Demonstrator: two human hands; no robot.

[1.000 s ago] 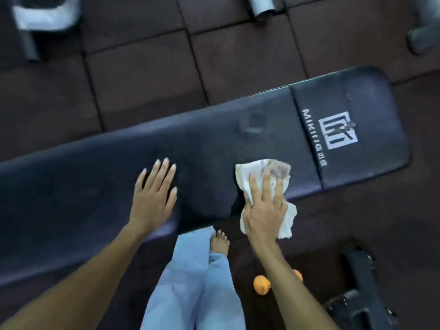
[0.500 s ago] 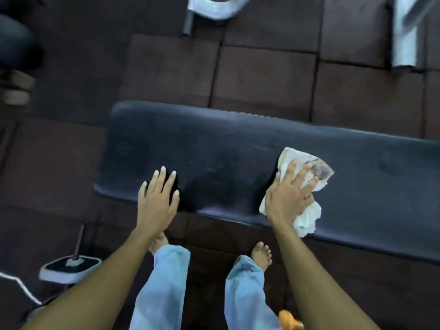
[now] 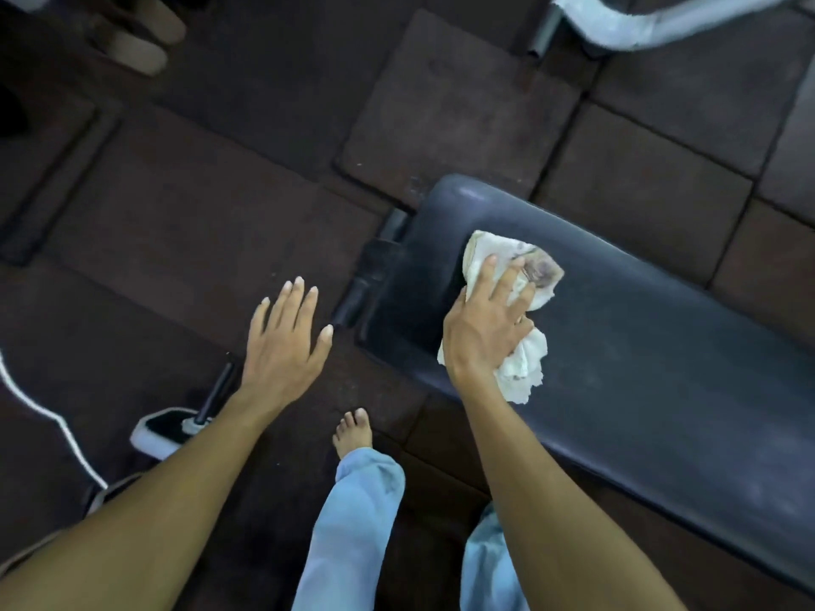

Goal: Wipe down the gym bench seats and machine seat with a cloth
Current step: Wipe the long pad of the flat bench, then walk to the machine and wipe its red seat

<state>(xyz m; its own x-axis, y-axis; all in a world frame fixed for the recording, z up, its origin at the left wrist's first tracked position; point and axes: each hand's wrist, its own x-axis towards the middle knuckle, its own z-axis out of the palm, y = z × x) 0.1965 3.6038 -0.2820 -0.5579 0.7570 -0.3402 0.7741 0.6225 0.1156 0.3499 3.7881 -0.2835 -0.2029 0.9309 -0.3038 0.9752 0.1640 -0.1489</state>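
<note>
Left hand [image 3: 282, 346] now off the bench [image 3: 661, 368], spread; right hand [image 3: 485, 328] flat over half-hidden cloth [image 3: 522, 368].

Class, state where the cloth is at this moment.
In the head view, right of centre, the cloth lies near the left end of the bench, pressed flat under the right hand.

Bench pad [image 3: 639, 368] open rightward of cloth [image 3: 525, 275]; black bracket [image 3: 375, 275] blocks left end.
</note>
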